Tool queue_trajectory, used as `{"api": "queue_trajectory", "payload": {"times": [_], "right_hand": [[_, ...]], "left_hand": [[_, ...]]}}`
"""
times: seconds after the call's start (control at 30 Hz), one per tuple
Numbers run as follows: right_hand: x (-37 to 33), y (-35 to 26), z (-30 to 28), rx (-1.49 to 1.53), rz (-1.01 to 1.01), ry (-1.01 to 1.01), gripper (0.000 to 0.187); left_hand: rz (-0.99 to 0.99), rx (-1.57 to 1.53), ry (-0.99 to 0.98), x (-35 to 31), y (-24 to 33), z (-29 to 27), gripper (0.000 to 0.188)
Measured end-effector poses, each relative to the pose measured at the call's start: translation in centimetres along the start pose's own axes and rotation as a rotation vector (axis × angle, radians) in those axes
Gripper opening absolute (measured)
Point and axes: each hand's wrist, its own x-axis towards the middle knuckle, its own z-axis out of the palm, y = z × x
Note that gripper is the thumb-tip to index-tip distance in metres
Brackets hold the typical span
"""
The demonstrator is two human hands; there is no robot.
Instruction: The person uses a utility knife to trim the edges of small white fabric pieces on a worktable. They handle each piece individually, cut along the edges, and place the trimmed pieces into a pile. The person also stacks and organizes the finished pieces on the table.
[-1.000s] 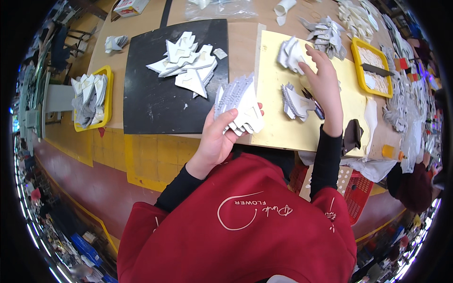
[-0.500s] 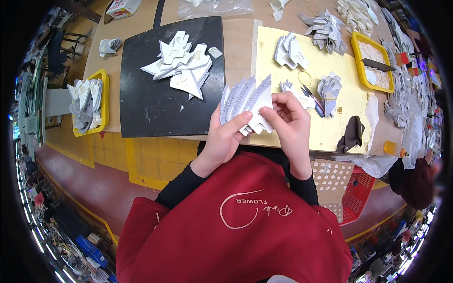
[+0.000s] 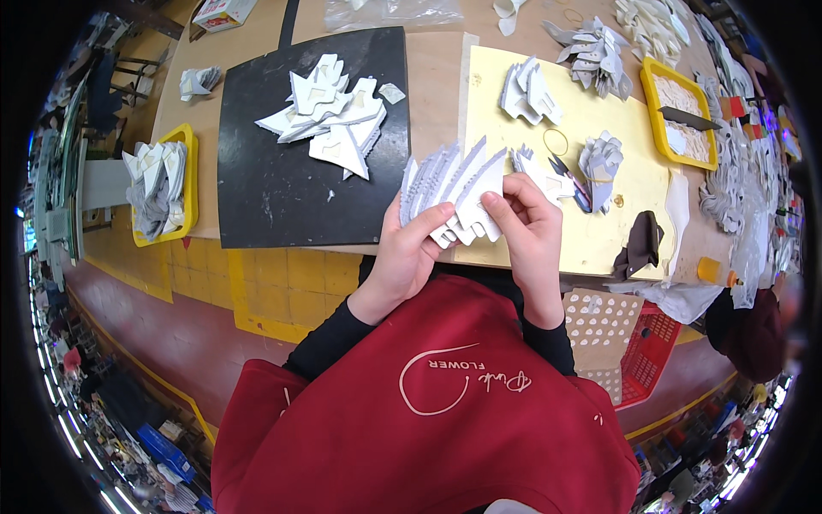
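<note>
Both hands hold a fanned stack of white and grey cut pieces (image 3: 449,188) with jagged edges, which look like shoe-upper parts. My left hand (image 3: 406,250) grips the stack's lower left, its thumb flat on top. With thumb and bent fingers, my right hand (image 3: 533,224) pinches the rightmost piece. The far fingers of both hands are partly hidden behind the pieces. To the left, a loose pile of similar pieces (image 3: 330,116) lies on a black board (image 3: 265,184). On the yellow sheet (image 3: 505,248) to the right are another small stack (image 3: 529,92) and a banded bundle (image 3: 601,161).
Scissors (image 3: 582,195) and a rubber band (image 3: 556,140) lie beyond my right hand. Yellow trays stand left (image 3: 190,193) and far right (image 3: 651,111), the latter with a dark blade (image 3: 687,118) across it. Dark cloth (image 3: 640,244) lies near the edge; a red basket (image 3: 646,355) sits below.
My right hand has slid the rightmost piece a little to the right, so the fan is spread wider. My left hand stays nearly in place.
</note>
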Motion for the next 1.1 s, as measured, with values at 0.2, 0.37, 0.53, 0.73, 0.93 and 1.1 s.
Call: {"api": "queue_trajectory", "payload": {"times": [0.2,0.37,0.53,0.73,0.93,1.1], "right_hand": [[0.4,-0.3,-2.3,-0.031,0.019,0.114,0.026],[2.1,-0.5,-5.0,-0.177,-0.032,0.262,0.034],[1.9,-0.2,-6.6,-0.081,0.019,0.268,0.036],[1.5,-0.3,-6.8,-0.138,-0.016,0.278,0.034],[2.9,1.8,-8.0,-0.656,-0.141,0.251,0.031],[1.8,2.7,-6.2,-0.669,-0.036,0.107,0.03]], "left_hand": [[0.005,0.024,0.029,0.0,0.3,-0.4,0.049],[0.039,0.07,0.057,-0.1,0.4,-0.2,0.044],[0.039,0.097,0.062,-0.2,0.4,-0.1,0.044],[0.028,0.103,0.059,0.0,0.2,-0.7,0.046],[0.014,0.111,0.043,0.2,0.1,-0.7,0.048],[0.008,0.125,0.055,-0.1,0.1,-1.0,0.047]]}}
